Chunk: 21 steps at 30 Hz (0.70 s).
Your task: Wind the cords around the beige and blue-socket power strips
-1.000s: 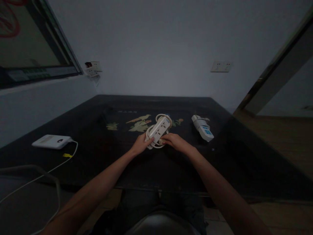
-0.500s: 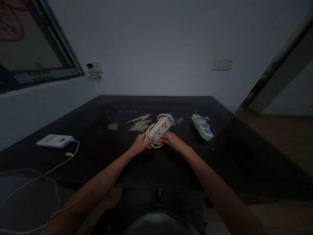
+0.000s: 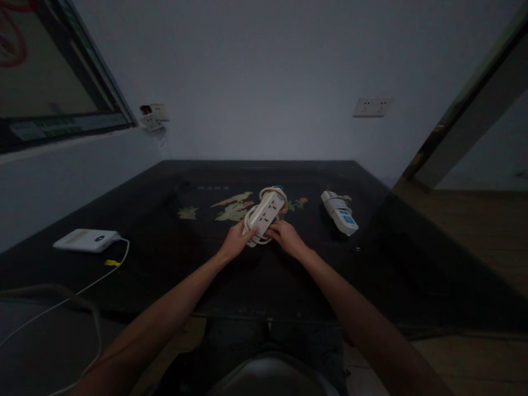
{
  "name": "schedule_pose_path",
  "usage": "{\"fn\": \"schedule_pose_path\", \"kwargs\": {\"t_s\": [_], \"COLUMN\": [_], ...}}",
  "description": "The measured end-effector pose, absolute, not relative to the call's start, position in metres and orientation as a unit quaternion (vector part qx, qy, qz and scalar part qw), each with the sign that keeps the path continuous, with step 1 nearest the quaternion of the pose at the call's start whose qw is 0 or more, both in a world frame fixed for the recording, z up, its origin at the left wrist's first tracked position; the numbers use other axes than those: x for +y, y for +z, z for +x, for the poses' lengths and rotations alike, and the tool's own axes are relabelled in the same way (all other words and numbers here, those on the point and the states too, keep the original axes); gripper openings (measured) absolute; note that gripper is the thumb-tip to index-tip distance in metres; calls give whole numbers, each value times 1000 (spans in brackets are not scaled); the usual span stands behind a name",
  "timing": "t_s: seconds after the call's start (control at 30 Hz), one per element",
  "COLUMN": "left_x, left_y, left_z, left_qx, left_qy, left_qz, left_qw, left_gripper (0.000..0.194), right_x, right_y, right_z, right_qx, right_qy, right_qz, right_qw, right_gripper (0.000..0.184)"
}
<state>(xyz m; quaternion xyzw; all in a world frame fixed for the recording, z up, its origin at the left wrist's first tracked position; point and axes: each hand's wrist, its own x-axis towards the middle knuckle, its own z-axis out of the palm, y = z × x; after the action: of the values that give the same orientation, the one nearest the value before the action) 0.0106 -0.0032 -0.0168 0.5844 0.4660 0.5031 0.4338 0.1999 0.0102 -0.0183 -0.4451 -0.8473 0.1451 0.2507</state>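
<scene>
Power strip [image 3: 266, 213]: long, white hard plastic, over the middle of the worktop [image 3: 264, 286], slanting from near left to far right, socket face up; whether it touches the surface cannot be told.
Cord [image 3: 264, 190]: smooth, pale, round, looped about the strip's far end and bunched at its near left.
Left hand [image 3: 236, 241]: grip clamped on the strip's near end, thumb over the socket face.
Right hand [image 3: 285, 236]: fingers bent in against the strip's near right side, beside the cord; whether the grip closes on strip or cord cannot be told.
Second power strip [image 3: 344, 218]: white, farther right, well apart from the hands, grey cord wound round its middle, blue socket patches at its near end.
White device [image 3: 84, 240]: flat, rounded box at left, dark oval on top, a faint unreadable label, thin cable [image 3: 93, 283] at its right end with a yellow tag [image 3: 112, 263] alongside.
Worktop: dark, glossy, straight far edge against the wall [image 3: 264, 82]; broad bare stretches on either side of the hands.
Markings: painted bird and leaves [image 3: 232, 212] beyond the hands; small pale characters [image 3: 213, 188] farther left, too blurred to read; blue label at the held strip's far end, unreadable.
</scene>
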Motion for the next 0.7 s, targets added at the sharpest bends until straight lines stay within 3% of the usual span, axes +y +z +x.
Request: {"fn": "schedule_pose_path", "kwargs": {"t_s": [0.2,0.37,0.7], "left_x": [14,20,18], "left_y": [-27,-17,2], "left_z": [3,-19,-105], "left_qx": [499,491,512], "left_qy": [519,531,575], "left_qz": [435,370,262], "left_qw": [541,583,581], "left_gripper": [32,30,16], "right_x": [5,10,10], "right_y": [-17,-11,-14], "right_z": [201,215,220], "right_qx": [-844,-794,-808], "right_qy": [148,147,189], "right_qz": [-412,-437,-437], "right_qw": [310,396,347], "right_gripper": [42,30,21]}}
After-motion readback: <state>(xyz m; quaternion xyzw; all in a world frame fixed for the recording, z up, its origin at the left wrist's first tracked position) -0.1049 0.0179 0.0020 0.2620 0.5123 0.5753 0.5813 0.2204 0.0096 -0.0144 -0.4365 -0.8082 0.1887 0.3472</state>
